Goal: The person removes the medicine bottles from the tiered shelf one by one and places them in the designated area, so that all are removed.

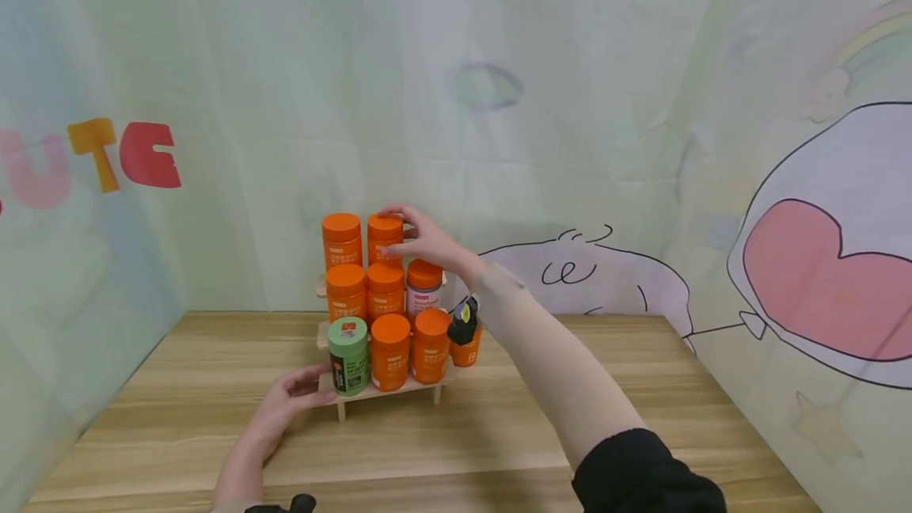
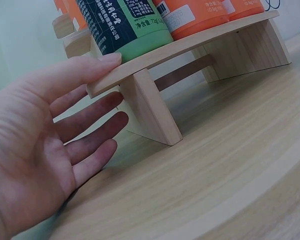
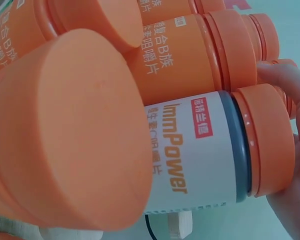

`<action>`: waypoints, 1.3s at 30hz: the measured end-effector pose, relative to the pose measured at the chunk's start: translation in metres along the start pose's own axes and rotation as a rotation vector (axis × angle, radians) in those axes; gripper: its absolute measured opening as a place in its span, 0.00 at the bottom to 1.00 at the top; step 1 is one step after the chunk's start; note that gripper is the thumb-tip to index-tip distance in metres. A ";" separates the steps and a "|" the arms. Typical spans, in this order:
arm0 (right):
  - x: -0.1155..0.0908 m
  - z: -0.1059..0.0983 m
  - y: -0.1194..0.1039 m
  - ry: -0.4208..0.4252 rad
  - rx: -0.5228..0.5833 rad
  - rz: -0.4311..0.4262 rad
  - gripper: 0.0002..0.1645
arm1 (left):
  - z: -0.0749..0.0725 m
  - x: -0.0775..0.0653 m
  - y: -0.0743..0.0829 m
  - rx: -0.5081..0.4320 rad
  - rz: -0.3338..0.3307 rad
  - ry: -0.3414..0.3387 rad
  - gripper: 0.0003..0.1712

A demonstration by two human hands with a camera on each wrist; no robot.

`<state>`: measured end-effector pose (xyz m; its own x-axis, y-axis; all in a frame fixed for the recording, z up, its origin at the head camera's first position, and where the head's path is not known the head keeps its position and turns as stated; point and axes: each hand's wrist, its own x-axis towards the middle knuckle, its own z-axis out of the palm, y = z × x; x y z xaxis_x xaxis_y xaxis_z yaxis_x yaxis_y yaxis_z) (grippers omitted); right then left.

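A tiered wooden rack [image 1: 406, 389] holds rows of orange-lidded bottles. My right hand [image 1: 427, 242] reaches over to the top tier and grips an orange bottle [image 1: 378, 242] there, fingers over its lid and thumb at its side. Below that hand, on the middle tier, stands a white-labelled bottle [image 3: 190, 150] with an orange lid. At the rack's lower left corner my left hand [image 1: 288, 398] pinches the shelf end, its thumb [image 2: 102, 65] on the board's top and other fingers below. Right by that thumb stands a green bottle [image 1: 349, 359] on the lowest tier.
Another orange bottle [image 1: 465, 352] stands on the wooden table [image 1: 541, 418] at the rack's right side, partly hidden by the right wrist's camera [image 1: 465, 321]. Behind the rack hangs a pale printed backdrop [image 1: 285, 141]. More orange bottles [image 1: 390, 353] fill the tiers closely.
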<state>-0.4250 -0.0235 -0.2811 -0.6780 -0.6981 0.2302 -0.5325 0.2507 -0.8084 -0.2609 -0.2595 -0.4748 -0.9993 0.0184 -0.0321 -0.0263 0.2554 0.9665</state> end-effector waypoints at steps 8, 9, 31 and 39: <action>0.000 -0.001 -0.001 -0.009 -0.043 -0.002 0.36 | 0.000 0.000 0.000 -0.010 -0.005 -0.001 0.39; 0.000 -0.001 -0.001 -0.009 -0.046 0.001 0.36 | 0.000 0.000 0.000 -0.008 -0.005 0.001 0.39; -0.010 -0.018 -0.002 0.186 -0.043 -0.039 0.35 | 0.003 0.004 0.002 -0.021 0.000 -0.027 0.39; -0.028 -0.034 0.005 0.338 -0.014 -0.045 0.35 | 0.004 0.006 0.002 -0.013 0.005 -0.029 0.39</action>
<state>-0.4258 0.0202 -0.2730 -0.7820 -0.4471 0.4343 -0.5711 0.2350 -0.7865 -0.2667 -0.2552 -0.4737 -0.9983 0.0476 -0.0345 -0.0219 0.2429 0.9698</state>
